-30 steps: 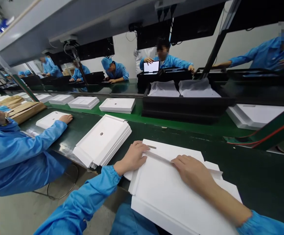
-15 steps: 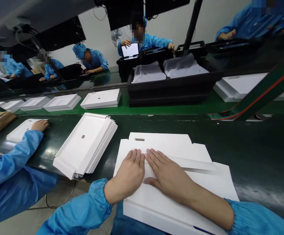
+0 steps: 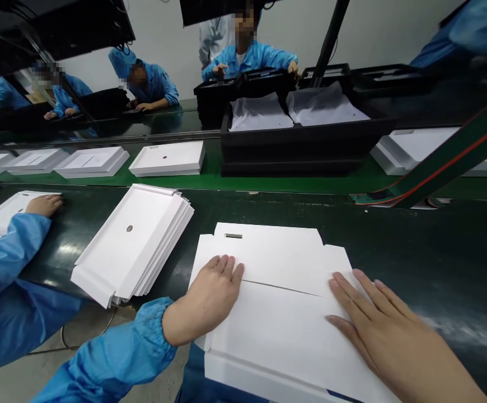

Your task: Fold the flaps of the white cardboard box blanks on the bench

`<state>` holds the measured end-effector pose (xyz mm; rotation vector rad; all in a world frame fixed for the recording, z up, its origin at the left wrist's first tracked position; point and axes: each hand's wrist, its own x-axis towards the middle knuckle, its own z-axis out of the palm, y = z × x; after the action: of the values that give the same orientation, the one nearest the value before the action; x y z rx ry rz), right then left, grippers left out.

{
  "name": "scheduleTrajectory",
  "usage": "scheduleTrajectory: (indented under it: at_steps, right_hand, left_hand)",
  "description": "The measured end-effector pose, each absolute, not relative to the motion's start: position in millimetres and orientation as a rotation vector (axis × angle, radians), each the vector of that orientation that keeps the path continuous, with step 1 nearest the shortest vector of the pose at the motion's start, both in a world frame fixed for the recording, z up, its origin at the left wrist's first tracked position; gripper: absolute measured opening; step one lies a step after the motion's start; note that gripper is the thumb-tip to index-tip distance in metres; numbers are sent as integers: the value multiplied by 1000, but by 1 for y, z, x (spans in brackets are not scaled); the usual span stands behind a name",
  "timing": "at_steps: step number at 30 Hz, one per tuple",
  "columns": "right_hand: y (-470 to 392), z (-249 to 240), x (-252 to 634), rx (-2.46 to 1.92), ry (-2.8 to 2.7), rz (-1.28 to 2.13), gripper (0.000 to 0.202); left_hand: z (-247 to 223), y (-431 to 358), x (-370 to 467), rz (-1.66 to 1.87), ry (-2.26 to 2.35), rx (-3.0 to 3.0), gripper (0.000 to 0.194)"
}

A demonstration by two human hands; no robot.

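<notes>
A white folded cardboard sheet point(image 3: 277, 319) lies before me on the dark green table, its near edge reaching past the table's front. It has a small slot near the far left edge and a thin seam across the middle. On its left part rests my left hand point(image 3: 212, 294), flat, with the fingers stretched out. My right hand point(image 3: 378, 319) lies open over the right part, fingers spread. To the left leans a stack of white cardboard trays point(image 3: 121, 235), the top one with a round hole.
A co-worker's hand point(image 3: 44, 205) touches a white box piece point(image 3: 0, 215) at the left. Beyond, a green belt point(image 3: 210, 178) carries white boxes point(image 3: 170, 158) and a large black bin point(image 3: 289, 148). A green strap point(image 3: 449, 157) slants across the right side. Several people sit opposite.
My right hand has slid right, away from my left hand, and the raised flap now lies flat. A person opposite no longer shows the bright white panel. The view has shifted slightly.
</notes>
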<state>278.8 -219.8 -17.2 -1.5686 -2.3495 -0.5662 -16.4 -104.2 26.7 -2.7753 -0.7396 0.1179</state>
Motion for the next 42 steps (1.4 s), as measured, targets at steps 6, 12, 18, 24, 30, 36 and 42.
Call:
scheduleTrajectory:
  at_steps: [6,12,18,24,30,36,42]
  right_hand:
    - [-173,-4,226,-1494,-2432,-503,33]
    - [-139,12,197,-1688,-2447,-100,26]
    - [-115,32,212,-1955,-2353,340,33]
    - [-122,19,217,-1707,-2202,273,31]
    - [-133,13,212,-1722,-2265,135,22]
    - [-134,11,209,-1613,-2332,-57,26]
    - [-154,3,207,-1473,-2291,-279,34]
  left_hand:
    - [33,-92,12,141,-862,-2927,16]
    - [40,-73,24,98,-1050,-3032,26]
    - [69,-53,34,292,-1314,-3062,27]
    - [66,-51,27,202,-1218,-3157,28]
    - [54,-64,23,181,-1158,-3107,24]
    - [39,-76,20,96,-1072,-3027,20]
    - [26,-84,7,-62,-946,-2957,22]
